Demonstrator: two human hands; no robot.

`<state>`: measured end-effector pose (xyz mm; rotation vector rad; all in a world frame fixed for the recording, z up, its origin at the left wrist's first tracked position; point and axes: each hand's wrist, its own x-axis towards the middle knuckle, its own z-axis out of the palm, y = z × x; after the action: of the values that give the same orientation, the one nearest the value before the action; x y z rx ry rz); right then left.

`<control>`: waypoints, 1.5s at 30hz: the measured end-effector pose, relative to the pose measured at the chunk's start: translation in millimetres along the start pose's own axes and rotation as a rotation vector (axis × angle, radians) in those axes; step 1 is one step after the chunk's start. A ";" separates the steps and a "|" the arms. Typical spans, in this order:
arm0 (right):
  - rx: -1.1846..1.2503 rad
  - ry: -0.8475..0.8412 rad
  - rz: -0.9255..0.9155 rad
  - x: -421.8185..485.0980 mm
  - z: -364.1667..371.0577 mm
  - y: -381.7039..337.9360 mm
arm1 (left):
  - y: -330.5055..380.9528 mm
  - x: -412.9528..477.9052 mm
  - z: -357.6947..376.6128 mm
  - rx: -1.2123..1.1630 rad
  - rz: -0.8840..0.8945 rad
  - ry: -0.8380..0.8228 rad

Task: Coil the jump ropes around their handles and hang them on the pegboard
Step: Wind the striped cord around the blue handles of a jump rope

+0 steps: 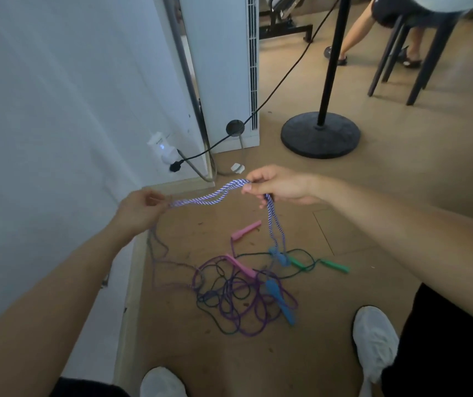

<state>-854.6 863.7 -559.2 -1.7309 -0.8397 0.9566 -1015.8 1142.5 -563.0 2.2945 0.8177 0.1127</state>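
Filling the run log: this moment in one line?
left hand: pinches striped rope | right hand: grips same rope | other ropes: tangled on floor

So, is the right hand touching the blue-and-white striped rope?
Touching. The head view shows the right hand pinching the striped rope between thumb and fingers, with two strands hanging down from under the hand.
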 end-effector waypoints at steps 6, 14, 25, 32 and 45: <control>0.036 0.045 -0.134 0.0 19.4 -13.7 | 47.7 -29.2 27.0 -0.233 0.356 -0.422; -0.063 0.044 -0.092 -5.9 6.2 -14.1 | 76.8 -33.8 31.4 -0.389 0.405 -0.251; -0.247 0.048 0.144 -19.9 -28.5 31.3 | -2.4 21.1 -42.4 -0.732 -0.242 0.445; 0.021 0.101 0.068 -21.5 -17.6 18.1 | -8.0 13.1 -31.9 -0.428 -0.162 0.135; 0.571 0.150 -0.048 -21.9 25.8 -26.1 | 78.1 -72.2 57.0 -0.278 0.255 -0.565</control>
<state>-890.3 863.4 -535.7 -1.2620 -0.4476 0.9116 -1015.5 1023.0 -546.5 2.0014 0.2035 -0.2819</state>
